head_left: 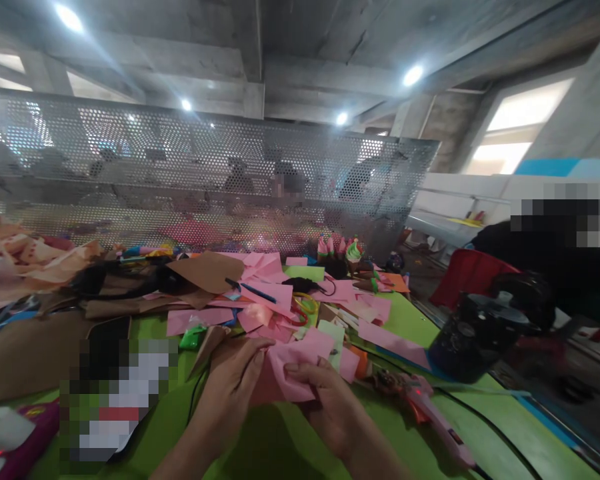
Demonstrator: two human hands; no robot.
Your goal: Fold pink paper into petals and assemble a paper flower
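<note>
Here, the pink sheet sits between both hands, pinched under the right thumb of the right hand, its other side gripped by the left hand.

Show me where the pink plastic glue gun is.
Head view: the glue gun lies on the green tabletop, right of the right hand, nearer than the black container.

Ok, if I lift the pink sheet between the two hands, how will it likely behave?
The pink sheet will probably flop, since it bends and folds between the left hand and right hand. It looks thin like paper, so likely light, and apt to crease under the fingers.
</note>
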